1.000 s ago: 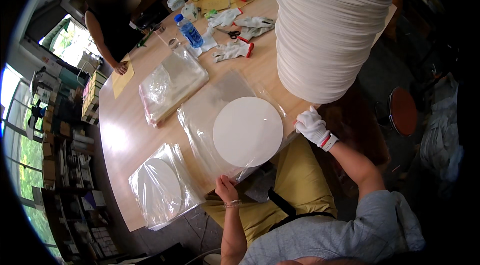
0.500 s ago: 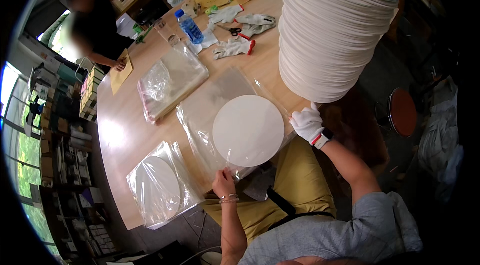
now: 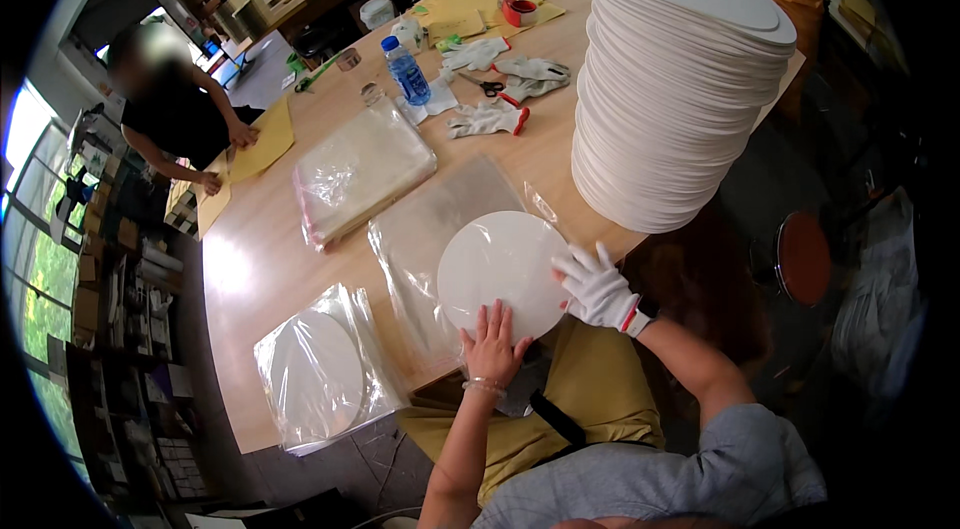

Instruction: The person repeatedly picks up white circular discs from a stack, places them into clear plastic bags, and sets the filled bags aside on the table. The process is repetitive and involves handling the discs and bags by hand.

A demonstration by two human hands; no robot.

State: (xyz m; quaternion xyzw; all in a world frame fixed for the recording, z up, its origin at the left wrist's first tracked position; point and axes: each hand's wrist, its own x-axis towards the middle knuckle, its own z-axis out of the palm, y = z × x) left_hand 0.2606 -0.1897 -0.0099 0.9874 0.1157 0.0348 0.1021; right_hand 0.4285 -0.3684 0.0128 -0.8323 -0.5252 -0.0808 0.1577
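Observation:
A white round board (image 3: 500, 264) lies in a clear plastic bag (image 3: 405, 259) at the table's near edge. My bare left hand (image 3: 494, 344) rests flat on the board's near part, fingers spread. At the board's right edge is my right hand (image 3: 598, 289) in a white glove, its fingers spread and touching the board or bag there. To the left lies a pile of bagged round boards (image 3: 318, 369). A tall stack of white round boards (image 3: 680, 99) stands at the right. Behind the board is a stack of clear plastic bags (image 3: 370, 169).
Toward the back are a blue-capped water bottle (image 3: 405, 74), work gloves (image 3: 487, 119), scissors (image 3: 490, 88) and red tape (image 3: 518, 11). A co-worker (image 3: 165, 99) handles yellow sheets (image 3: 265, 139) across the table. A round red stool (image 3: 803, 257) stands on the right.
My left hand has gone from pinching the bag's near edge to lying flat on the board. My right hand has opened and shifted onto the board's edge. The co-worker's second hand is now on the sheets.

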